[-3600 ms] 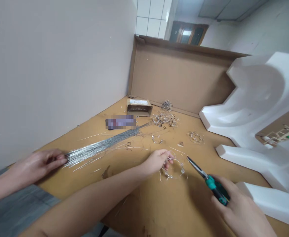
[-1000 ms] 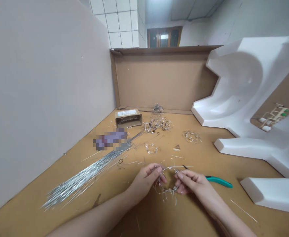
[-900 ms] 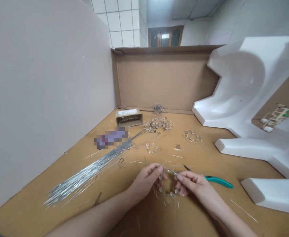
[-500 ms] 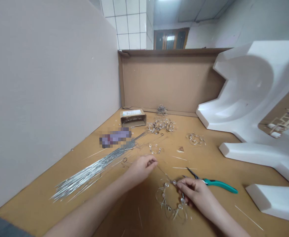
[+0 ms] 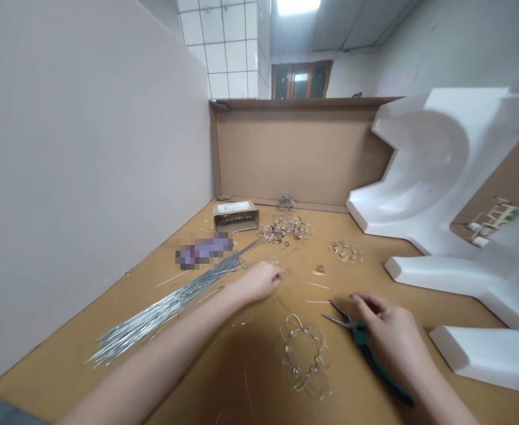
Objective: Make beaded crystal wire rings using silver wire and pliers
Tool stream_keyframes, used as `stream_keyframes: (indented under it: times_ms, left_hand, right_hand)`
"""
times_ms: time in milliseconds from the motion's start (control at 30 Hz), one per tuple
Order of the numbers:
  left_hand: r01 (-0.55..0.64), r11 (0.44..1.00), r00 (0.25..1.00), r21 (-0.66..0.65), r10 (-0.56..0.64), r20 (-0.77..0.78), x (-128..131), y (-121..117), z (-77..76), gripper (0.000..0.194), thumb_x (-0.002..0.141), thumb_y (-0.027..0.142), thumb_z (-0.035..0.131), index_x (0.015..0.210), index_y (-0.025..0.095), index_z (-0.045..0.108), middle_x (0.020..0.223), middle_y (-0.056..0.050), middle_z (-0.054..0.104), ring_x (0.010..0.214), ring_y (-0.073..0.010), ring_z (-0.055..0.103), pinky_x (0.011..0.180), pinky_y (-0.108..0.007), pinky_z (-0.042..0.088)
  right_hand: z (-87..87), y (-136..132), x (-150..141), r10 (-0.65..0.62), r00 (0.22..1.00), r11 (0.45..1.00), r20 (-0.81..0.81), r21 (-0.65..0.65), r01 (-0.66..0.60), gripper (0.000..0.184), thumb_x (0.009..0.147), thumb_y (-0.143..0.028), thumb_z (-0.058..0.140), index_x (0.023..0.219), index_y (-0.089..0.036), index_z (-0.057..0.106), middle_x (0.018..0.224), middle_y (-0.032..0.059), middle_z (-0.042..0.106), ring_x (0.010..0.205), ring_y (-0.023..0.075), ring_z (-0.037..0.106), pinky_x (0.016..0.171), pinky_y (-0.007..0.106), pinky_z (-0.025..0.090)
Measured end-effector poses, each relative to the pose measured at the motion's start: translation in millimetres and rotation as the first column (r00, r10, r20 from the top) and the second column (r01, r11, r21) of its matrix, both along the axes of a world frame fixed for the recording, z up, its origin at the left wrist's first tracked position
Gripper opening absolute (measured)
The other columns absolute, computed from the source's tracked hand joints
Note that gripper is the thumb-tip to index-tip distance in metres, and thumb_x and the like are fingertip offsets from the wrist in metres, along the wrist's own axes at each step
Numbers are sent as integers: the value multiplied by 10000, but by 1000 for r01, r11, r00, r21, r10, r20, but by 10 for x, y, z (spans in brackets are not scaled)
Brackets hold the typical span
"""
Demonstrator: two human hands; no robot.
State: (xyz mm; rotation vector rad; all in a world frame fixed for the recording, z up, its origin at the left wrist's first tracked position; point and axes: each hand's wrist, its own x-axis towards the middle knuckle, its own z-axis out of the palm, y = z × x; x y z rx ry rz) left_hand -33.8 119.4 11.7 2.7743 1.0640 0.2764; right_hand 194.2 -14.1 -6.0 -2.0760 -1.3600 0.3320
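A wire ring strung with clear beads (image 5: 303, 354) lies flat on the brown cardboard tabletop (image 5: 224, 378), free of both hands. My left hand (image 5: 261, 280) reaches forward past it, fingers curled together near a small beaded piece; what they pinch is hidden. My right hand (image 5: 387, 327) is to the right of the ring, closed over the handles of the teal pliers (image 5: 360, 337). The pliers' open jaws point left toward the ring.
A bundle of thin silver wires (image 5: 166, 307) lies to the left. A small cardboard box (image 5: 236, 214), a pile of beads and rings (image 5: 286, 227) and a small bead cluster (image 5: 345, 251) sit further back. White foam blocks (image 5: 440, 177) (image 5: 485, 354) stand on the right, a cardboard wall (image 5: 303, 153) behind.
Both hands let go of the beaded ring, which now lies on the table. My left hand moved forward. My right hand moved right and closed on the pliers, turning them.
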Motion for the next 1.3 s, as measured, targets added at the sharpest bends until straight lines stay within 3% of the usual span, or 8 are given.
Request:
stream_keyframes:
  times_ms: [133,367,567,733,900,1100,1200,1300]
  left_hand:
    - [165,985,985,-50,-167,-45,507,-205,-24,161,714,128,473,728,155,631,792,-92,647,741,-193,589,664,-268,417]
    - [175,982,980,-66,-181,-87,1057,-224,-170,154,647,4,499,691,87,622,795,-209,630,807,-289,597,720,-365,431]
    - [44,993,999,-107,-43,3,779,21,-60,195,674,2,438,722,82,609,795,-200,623,842,-295,582,747,-394,406]
    - [110,947,986,-301,-67,150,391,-88,-38,270,720,93,409,948,156,539,734,-35,622,616,-127,580,545,-223,428]
    - [300,636,862,-711,138,487,172,-370,-123,163,771,299,450,837,155,490,614,19,550,386,-43,427,382,-161,328]
    - [399,555,739,-729,276,615,108,-510,-282,264,742,399,525,802,146,483,649,1,590,343,-25,390,324,-147,256]
    - [431,537,708,-725,297,641,105,-527,-352,298,738,410,536,864,143,498,611,22,567,337,-22,371,322,-145,233]
    - [432,560,676,-707,317,665,120,-537,-377,332,739,433,527,871,128,522,568,34,543,323,-11,331,342,-152,232]
  right_hand:
    - [42,7,143,-72,995,997,64,-19,73,357,764,-461,407,872,-231,657,884,71,691,858,279,600,713,348,419]
    - [24,10,110,-46,993,999,106,7,46,355,784,-447,378,888,-243,649,889,59,687,846,256,603,693,328,420]
    - [77,-63,134,45,954,991,296,-137,-5,422,751,-464,409,1048,-230,597,1067,82,622,957,292,550,764,382,394]
    - [-44,-291,128,235,899,957,369,-248,-149,729,610,-550,539,1243,-199,454,1244,115,496,1077,329,461,842,418,363]
    - [-148,-443,58,233,837,960,495,-254,-117,654,583,-332,540,1215,-170,480,1254,126,480,1125,327,415,855,409,352]
    - [-113,-365,5,212,736,968,644,-243,-66,350,644,-278,457,930,-152,614,823,133,624,790,314,573,705,406,371]
    - [-109,-327,34,113,849,986,516,-164,-32,293,668,-301,445,876,-159,595,816,116,603,767,287,574,676,378,381]
    - [-66,-299,33,91,995,989,29,-118,-87,288,681,-327,452,903,-177,556,732,53,583,664,213,567,630,330,404]
